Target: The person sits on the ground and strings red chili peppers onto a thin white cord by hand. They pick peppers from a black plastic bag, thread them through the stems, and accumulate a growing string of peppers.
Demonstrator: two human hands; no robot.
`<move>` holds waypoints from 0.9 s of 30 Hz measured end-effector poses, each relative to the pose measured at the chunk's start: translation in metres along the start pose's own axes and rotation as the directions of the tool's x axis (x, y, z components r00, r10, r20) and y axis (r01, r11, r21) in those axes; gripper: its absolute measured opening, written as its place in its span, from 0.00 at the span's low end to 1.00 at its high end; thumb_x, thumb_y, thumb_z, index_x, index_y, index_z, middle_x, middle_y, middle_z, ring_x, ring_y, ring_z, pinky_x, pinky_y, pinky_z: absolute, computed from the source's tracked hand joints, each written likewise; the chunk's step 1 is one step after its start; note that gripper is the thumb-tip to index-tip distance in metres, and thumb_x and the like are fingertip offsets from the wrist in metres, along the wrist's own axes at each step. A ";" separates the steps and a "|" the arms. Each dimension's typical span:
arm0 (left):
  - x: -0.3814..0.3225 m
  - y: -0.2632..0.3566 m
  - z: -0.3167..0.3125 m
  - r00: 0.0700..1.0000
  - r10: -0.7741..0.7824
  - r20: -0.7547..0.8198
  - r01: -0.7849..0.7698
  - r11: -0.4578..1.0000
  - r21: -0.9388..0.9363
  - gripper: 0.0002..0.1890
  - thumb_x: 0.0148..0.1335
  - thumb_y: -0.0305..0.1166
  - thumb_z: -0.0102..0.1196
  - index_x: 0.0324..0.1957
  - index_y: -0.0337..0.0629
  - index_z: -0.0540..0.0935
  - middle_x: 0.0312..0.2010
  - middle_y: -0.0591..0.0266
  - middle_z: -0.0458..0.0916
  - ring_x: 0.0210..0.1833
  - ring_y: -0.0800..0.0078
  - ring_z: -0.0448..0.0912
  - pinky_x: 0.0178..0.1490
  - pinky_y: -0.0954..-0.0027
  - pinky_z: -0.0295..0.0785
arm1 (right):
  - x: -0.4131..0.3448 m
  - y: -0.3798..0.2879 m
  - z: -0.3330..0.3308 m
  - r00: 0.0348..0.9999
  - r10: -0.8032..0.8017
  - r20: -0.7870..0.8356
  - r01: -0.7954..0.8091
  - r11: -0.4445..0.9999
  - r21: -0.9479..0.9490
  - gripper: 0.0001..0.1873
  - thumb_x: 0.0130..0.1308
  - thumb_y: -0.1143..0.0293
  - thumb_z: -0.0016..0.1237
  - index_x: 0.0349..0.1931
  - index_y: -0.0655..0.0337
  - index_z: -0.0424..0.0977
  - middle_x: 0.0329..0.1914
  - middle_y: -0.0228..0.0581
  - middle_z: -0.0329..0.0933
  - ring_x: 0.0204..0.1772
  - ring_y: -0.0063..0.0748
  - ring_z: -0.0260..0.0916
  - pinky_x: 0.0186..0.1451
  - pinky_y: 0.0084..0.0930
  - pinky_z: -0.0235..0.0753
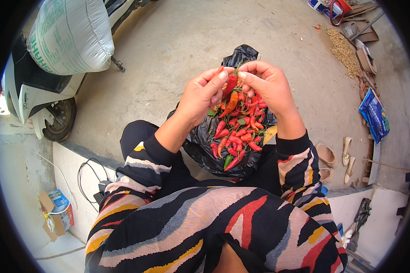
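Note:
In my left hand (pixel 205 89) is a red chili pepper (pixel 231 84), its green stem end pointing away from me. A small red tip (pixel 219 70) also shows beside my left thumb; what it belongs to is hidden. My right hand (pixel 270 83) pinches the pepper's green stem (pixel 237 69) between thumb and forefinger. Below both hands, a heap of red chili peppers (pixel 239 138) lies on an open black plastic bag (pixel 205 136). An orange-red pepper (pixel 231 103) and a green one (pixel 228 161) show among them, with some leaves and stems.
A white scooter (pixel 51 85) carrying a stuffed white sack (pixel 71 37) stands at left. Beige shoes (pixel 326 155) sit on the concrete floor at right. Farther right are a pile of peanuts (pixel 343 51) and a blue packet (pixel 375 114). A cardboard box (pixel 51 215) is at lower left.

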State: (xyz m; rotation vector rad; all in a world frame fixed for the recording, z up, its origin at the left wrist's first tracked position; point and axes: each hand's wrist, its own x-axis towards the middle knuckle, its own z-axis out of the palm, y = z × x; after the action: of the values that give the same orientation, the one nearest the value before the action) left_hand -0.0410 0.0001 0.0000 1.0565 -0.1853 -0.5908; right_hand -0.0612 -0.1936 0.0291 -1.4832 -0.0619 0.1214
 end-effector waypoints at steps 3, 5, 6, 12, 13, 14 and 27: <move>0.006 -0.004 -0.002 1.000 0.011 -0.019 -0.016 0.950 -0.313 0.18 0.69 0.40 0.47 0.52 0.37 0.75 0.36 0.62 0.78 0.24 0.80 0.66 0.30 0.79 0.63 | 0.000 -0.003 -0.008 1.000 -0.024 0.019 0.023 0.998 0.055 0.07 0.65 0.73 0.53 0.40 0.67 0.76 0.29 0.32 0.77 0.27 0.16 0.72 0.28 0.13 0.73; 0.008 -0.001 -0.012 0.999 -0.033 0.026 0.040 0.921 -0.389 0.17 0.70 0.38 0.44 0.52 0.37 0.73 0.43 0.54 0.79 0.34 0.76 0.74 0.39 0.72 0.71 | 0.000 -0.005 -0.014 0.999 -0.026 0.020 0.025 0.997 0.072 0.07 0.65 0.73 0.53 0.40 0.66 0.76 0.29 0.31 0.77 0.27 0.16 0.72 0.29 0.12 0.73; 0.009 -0.001 -0.015 0.999 -0.020 0.047 0.038 0.913 -0.406 0.17 0.70 0.38 0.44 0.53 0.36 0.72 0.46 0.52 0.79 0.37 0.74 0.76 0.43 0.71 0.73 | 0.000 -0.006 -0.017 1.000 -0.012 0.019 0.010 0.995 0.102 0.07 0.65 0.73 0.53 0.40 0.65 0.76 0.29 0.31 0.77 0.28 0.16 0.73 0.29 0.12 0.73; 0.007 -0.004 -0.012 0.996 0.059 -0.069 -0.080 0.934 -0.348 0.11 0.70 0.36 0.46 0.46 0.39 0.73 0.55 0.45 0.75 0.57 0.59 0.76 0.60 0.58 0.71 | 0.000 -0.004 -0.024 0.995 -0.007 0.098 -0.009 0.987 0.163 0.07 0.64 0.73 0.54 0.41 0.64 0.76 0.30 0.29 0.76 0.31 0.15 0.74 0.32 0.13 0.74; 0.007 -0.003 -0.011 0.993 0.089 -0.073 -0.109 0.930 -0.350 0.10 0.70 0.36 0.46 0.45 0.40 0.73 0.56 0.45 0.74 0.59 0.57 0.75 0.61 0.56 0.70 | 0.000 -0.003 -0.023 0.993 -0.008 0.121 -0.013 0.986 0.167 0.07 0.64 0.72 0.54 0.41 0.64 0.76 0.32 0.30 0.77 0.33 0.16 0.74 0.33 0.13 0.74; 0.007 -0.003 -0.010 0.990 0.089 -0.108 -0.120 0.937 -0.329 0.09 0.70 0.36 0.47 0.44 0.41 0.73 0.56 0.45 0.74 0.59 0.57 0.74 0.62 0.55 0.69 | 0.000 -0.002 -0.021 0.989 -0.008 0.146 -0.017 0.985 0.172 0.07 0.64 0.72 0.54 0.41 0.64 0.76 0.33 0.30 0.77 0.34 0.16 0.74 0.35 0.14 0.75; 0.004 -0.002 -0.004 0.980 0.148 -0.131 -0.169 0.970 -0.173 0.07 0.66 0.32 0.54 0.40 0.41 0.74 0.49 0.49 0.80 0.51 0.65 0.79 0.55 0.65 0.73 | 0.005 0.013 -0.002 0.974 0.062 0.219 -0.097 0.983 0.153 0.07 0.66 0.71 0.52 0.39 0.65 0.75 0.35 0.32 0.78 0.39 0.21 0.76 0.44 0.19 0.78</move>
State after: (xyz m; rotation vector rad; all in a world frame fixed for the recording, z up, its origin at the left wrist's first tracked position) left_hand -0.0366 0.0006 -0.0046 0.8852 -0.1089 -0.3914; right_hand -0.0566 -0.1944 0.0161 -1.3048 -0.1625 0.3437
